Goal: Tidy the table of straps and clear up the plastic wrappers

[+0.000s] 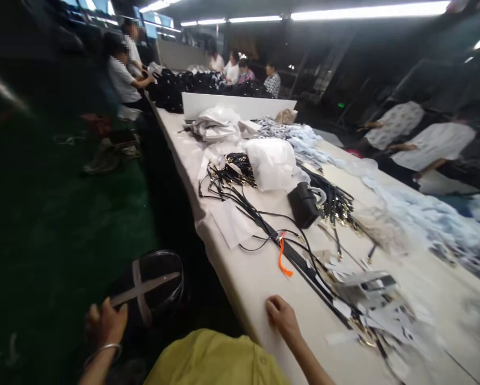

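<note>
My left hand (pixel 105 322) hangs low beside the table, fingers closed on the edge of a round black stool seat (pixel 151 286) crossed with grey tape. My right hand (pixel 282 316) rests on the white table (pixel 259 272) near its front edge, fingers curled under and holding nothing visible. Just beyond it lie black straps (pixel 288 251) with an orange tie (pixel 283 262) and a small black bag (pixel 304 204). White tags and metal clasps (pixel 368 305) are scattered to the right.
White plastic bags (pixel 272 163) and pale blue cloth (pixel 420 214) cover the table further back. Several people sit by a black pile (pixel 183 88) at the far end. Two people in white (pixel 420 141) sit at right. Green floor (pixel 63 214) lies to the left.
</note>
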Demonstrator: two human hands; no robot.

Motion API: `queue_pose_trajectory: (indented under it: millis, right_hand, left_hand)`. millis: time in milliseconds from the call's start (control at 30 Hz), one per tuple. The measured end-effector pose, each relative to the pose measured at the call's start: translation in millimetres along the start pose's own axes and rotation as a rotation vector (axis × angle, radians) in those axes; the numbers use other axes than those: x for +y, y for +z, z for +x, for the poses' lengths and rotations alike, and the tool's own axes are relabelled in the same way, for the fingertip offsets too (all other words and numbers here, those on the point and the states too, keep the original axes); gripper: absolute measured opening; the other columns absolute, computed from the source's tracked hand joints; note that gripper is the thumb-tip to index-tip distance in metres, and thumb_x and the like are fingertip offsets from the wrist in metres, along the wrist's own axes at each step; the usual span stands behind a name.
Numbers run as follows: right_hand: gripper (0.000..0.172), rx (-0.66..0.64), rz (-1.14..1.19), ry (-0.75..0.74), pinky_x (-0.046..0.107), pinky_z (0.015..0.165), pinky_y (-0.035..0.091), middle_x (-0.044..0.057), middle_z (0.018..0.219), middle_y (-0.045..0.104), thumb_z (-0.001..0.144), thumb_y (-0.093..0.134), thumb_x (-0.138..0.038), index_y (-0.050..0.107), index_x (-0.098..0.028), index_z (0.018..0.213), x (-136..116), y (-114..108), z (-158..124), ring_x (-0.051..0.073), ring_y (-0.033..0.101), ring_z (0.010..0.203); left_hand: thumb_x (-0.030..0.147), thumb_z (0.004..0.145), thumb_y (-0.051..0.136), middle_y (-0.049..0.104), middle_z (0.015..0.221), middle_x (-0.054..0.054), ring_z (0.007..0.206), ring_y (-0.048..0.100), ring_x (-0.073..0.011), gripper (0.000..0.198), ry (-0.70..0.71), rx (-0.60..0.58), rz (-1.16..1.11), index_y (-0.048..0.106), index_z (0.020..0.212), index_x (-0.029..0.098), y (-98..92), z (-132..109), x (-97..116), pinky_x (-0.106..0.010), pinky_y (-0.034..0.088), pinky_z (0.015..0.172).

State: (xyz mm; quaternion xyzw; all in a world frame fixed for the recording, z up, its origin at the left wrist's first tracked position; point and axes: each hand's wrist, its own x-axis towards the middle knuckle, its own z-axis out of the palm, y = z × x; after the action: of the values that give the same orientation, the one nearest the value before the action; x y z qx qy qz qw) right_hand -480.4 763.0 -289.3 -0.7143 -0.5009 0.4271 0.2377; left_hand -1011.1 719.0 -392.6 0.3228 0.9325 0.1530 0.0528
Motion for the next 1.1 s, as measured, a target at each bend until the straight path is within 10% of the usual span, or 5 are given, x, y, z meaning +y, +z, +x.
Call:
queue_pose_trajectory:
  millis: [200, 367, 533, 800, 1100]
  right_hand:
    - [0.035, 0.116, 0.141, 0.140, 0.028, 0.051, 0.043, -0.003, 0.058, 0.055, 0.071, 0.054, -0.056, 0.058, -0.021, 0.076, 17.6, -0.3, -20.6, 0.016, 0.056, 0.050]
    - [0.043, 0.220, 0.278, 0.287, 0.025, 0.044, 0.038, -0.002, 0.061, 0.054, 0.069, 0.058, -0.062, 0.060, -0.022, 0.084, 44.8, 3.1, -34.1, 0.015, 0.054, 0.050]
    - [0.048, 0.339, 0.340, 0.380, 0.025, 0.042, 0.037, -0.001, 0.062, 0.056, 0.064, 0.058, -0.064, 0.061, -0.021, 0.085, 52.2, 7.5, -46.7, 0.015, 0.055, 0.049]
    - [0.058, 0.428, 0.651, 0.469, 0.023, 0.045, 0.038, 0.001, 0.067, 0.062, 0.054, 0.072, -0.066, 0.060, -0.017, 0.082, 9.5, -0.3, -47.4, 0.013, 0.056, 0.051]
    - [0.081, 0.097, 1.449, 0.071, 0.043, 0.098, 0.051, 0.011, 0.133, 0.063, 0.066, 0.076, -0.076, 0.059, -0.022, 0.124, -44.8, -21.8, -51.8, 0.027, 0.063, 0.118]
  left_hand:
    - [0.030, 0.100, 0.046, 0.031, 0.157, -0.025, 0.147, 0.027, -0.0422, 0.052, 0.908, 0.121, -0.149, 0.045, 0.146, 0.005, -6.2, -2.2, 243.5, -0.064, 0.029, 0.116]
    - [0.039, 0.076, 0.084, 0.031, 0.161, -0.010, 0.150, 0.027, -0.0315, 0.089, 1.388, -0.126, -0.142, 0.041, 0.151, 0.020, 10.2, -47.6, 344.7, -0.056, 0.022, 0.124]
    - [0.015, 0.091, 0.057, 0.056, 0.143, -0.010, 0.131, 0.054, -0.0274, 0.044, 1.399, -0.200, -0.178, 0.060, 0.135, 0.019, 34.4, -50.3, 371.5, -0.048, 0.044, 0.112]
    - [0.021, 0.104, 0.027, 0.064, 0.131, -0.018, 0.116, 0.064, -0.0257, 0.045, 1.354, -0.155, -0.487, 0.059, 0.130, 0.003, 11.1, -21.7, 415.3, -0.039, 0.052, 0.102]
    - [0.012, 0.095, 0.044, 0.038, 0.159, -0.001, 0.149, 0.031, -0.0245, 0.055, 2.445, -0.466, -0.529, 0.046, 0.146, 0.032, -12.6, -176.3, 379.6, -0.048, 0.034, 0.120]
